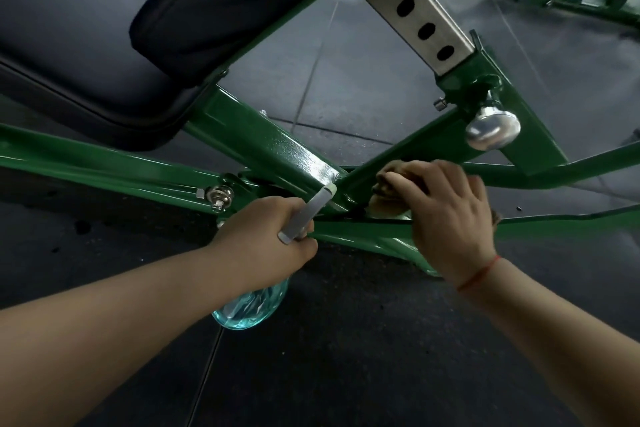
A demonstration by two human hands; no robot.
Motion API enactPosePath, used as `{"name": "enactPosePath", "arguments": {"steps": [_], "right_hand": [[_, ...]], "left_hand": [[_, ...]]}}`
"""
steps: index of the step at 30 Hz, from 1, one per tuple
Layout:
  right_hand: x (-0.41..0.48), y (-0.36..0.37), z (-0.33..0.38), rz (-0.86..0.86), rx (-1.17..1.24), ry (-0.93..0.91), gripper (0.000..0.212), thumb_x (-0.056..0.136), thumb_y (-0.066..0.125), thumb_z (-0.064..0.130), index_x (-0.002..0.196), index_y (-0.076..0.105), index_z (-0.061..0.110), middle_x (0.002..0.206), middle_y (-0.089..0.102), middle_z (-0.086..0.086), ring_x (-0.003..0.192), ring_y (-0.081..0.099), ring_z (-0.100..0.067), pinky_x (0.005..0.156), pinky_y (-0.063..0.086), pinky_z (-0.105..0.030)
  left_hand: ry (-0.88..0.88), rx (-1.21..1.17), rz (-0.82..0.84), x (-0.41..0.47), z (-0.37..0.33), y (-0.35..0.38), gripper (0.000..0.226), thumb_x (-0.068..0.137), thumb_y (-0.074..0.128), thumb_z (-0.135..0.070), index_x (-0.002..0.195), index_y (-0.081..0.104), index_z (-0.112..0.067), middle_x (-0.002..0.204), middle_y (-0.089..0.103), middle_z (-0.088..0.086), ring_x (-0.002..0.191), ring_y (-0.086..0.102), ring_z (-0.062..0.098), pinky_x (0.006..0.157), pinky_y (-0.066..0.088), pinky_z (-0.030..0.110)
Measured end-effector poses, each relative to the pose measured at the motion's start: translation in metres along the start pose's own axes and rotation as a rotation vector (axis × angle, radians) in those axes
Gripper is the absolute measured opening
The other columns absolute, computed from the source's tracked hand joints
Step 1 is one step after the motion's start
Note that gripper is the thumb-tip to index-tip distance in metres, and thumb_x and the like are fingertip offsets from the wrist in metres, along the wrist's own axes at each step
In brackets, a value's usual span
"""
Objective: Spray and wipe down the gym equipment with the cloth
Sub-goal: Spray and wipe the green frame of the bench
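No readable text, brand or number on green frame (263, 135), black pad (86, 28) or spray bottle (249, 308).

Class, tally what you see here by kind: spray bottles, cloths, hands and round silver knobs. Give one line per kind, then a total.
spray bottle: 1
cloth: 1
hands: 2 (left hand, right hand)
silver knob: 1
Total: 5
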State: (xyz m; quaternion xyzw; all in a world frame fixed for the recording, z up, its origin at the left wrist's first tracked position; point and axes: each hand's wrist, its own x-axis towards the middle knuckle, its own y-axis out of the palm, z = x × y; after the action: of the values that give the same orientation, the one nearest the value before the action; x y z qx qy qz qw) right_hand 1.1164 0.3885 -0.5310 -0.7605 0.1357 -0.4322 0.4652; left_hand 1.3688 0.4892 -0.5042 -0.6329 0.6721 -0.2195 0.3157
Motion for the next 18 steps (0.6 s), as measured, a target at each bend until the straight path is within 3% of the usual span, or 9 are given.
{"name": "enactPosePath", "arguments": {"steps": [4,7,9,14,18], "right_hand": [[-0.016,0.016,-0.011,-0.159,-0.060,-0.085,0.046,0.082,0.066,0.002,0.124,0.070,0.019,0.129,0.064,-0.007,0.119,0.054,-0.034,0.088,0.043,-0.049],[-0.017,0.034,-0.004,-0.091,-0.131,-0.139,0.040,0.086,0.057,0.009,0.123,0.069,0.022,0.130,0.063,-0.005,0.121,0.050,-0.032,0.088,0.040,-0.048],[-0.015,0.045,0.007,-0.034,-0.181,-0.188,0.037,0.090,0.049,0.015,0.120,0.069,0.023,0.130,0.063,-0.005,0.122,0.046,-0.031,0.091,0.038,-0.050],[-0.009,0.058,0.028,0.075,-0.192,-0.302,0.033,0.087,0.058,0.017,0.118,0.068,0.020,0.130,0.061,-0.006,0.125,0.041,-0.032,0.096,0.037,-0.049],[-0.001,0.039,0.024,0.059,-0.046,-0.203,0.036,0.084,0.052,0.021,0.115,0.070,0.024,0.126,0.063,-0.002,0.124,0.044,-0.030,0.093,0.033,-0.045]], "left_hand": [[-0.019,0.000,-0.009,0.002,0.003,-0.002,0.014,0.087,0.069,-0.031,0.080,0.058,-0.026,0.073,0.059,-0.006,0.071,0.061,0.019,0.069,0.051,0.037],[-0.023,0.008,0.010,0.005,0.004,0.003,0.014,0.086,0.069,-0.030,0.079,0.058,-0.025,0.074,0.061,-0.004,0.074,0.062,0.021,0.072,0.054,0.042],[-0.015,0.013,0.026,0.006,0.001,0.006,0.015,0.087,0.069,-0.030,0.080,0.057,-0.025,0.073,0.059,-0.005,0.073,0.060,0.020,0.069,0.052,0.038],[0.018,-0.023,0.033,0.004,-0.004,0.010,0.018,0.087,0.070,-0.030,0.077,0.055,-0.025,0.070,0.055,-0.008,0.066,0.054,0.016,0.066,0.047,0.033],[0.015,-0.024,0.029,0.001,-0.002,0.009,0.019,0.087,0.070,-0.031,0.077,0.055,-0.027,0.071,0.056,-0.009,0.069,0.057,0.015,0.070,0.050,0.035]]}}
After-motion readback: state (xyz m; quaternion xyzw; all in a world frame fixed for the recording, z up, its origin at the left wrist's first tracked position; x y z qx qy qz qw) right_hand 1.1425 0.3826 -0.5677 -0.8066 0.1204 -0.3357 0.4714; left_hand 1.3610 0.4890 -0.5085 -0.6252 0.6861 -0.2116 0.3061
